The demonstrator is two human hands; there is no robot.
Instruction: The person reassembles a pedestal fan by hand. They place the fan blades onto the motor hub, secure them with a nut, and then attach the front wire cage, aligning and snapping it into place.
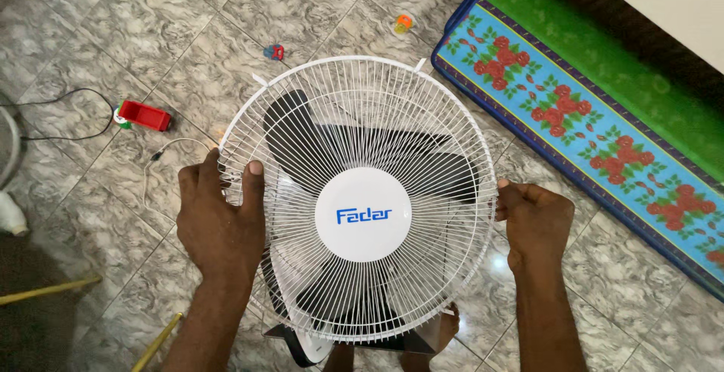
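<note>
A round white wire fan guard (pixel 362 100) with a white centre disc (pixel 363 214) lies face up over a fan with dark blades (pixel 298 134). My left hand (pixel 219 221) grips the guard's left rim, thumb laid over the wires. My right hand (pixel 534 217) is closed on the right rim. The fan's white and dark body (pixel 309 345) shows below the guard, and toes of a foot (pixel 446 325) appear under its lower right edge.
Marbled grey floor tiles (pixel 90 32) lie all around. A red box (pixel 145 115) with a cable sits at left, two small coloured bits (pixel 274 51) lie at the top, a flowered mat (pixel 588 115) at right, yellow sticks (pixel 53 289) at lower left.
</note>
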